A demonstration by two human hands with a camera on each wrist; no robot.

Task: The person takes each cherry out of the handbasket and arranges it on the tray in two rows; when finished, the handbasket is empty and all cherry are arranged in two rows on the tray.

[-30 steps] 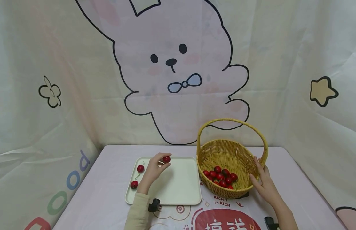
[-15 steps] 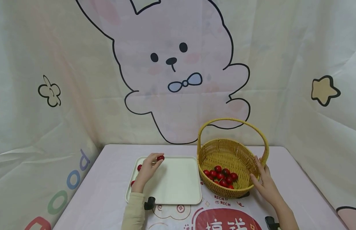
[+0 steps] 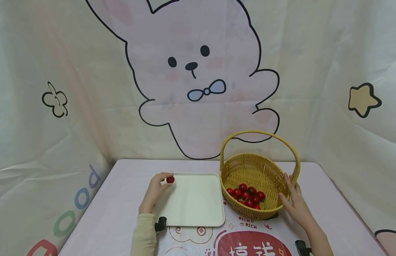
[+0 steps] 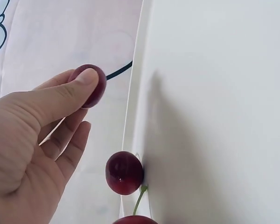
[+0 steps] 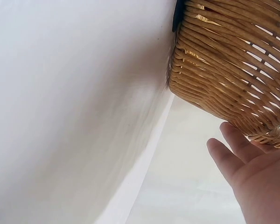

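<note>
In the head view, my left hand (image 3: 154, 192) pinches a dark red cherry (image 3: 170, 180) between thumb and fingertips over the far left corner of the cream tray (image 3: 198, 202). The left wrist view shows a second cherry (image 4: 124, 172) at the tray's edge and part of another cherry (image 4: 135, 220) with a green stem below it. In the head view my hand and forearm hide both. My right hand (image 3: 297, 206) holds the right rim of the yellow wicker basket (image 3: 258, 167), thumb over the rim, other fingers along the outside. Several cherries (image 3: 246, 195) lie inside the basket.
The basket's tall arched handle (image 3: 257, 131) rises above its bowl. A white printed cloth (image 3: 98, 213) covers the table. Behind it hangs a curtain (image 3: 198, 117) with a cartoon animal, and further curtains stand at both sides.
My left hand has moved left across the tray with the cherry, covering the two cherries at the tray's left side in the head view. My right hand has stayed on the basket.
</note>
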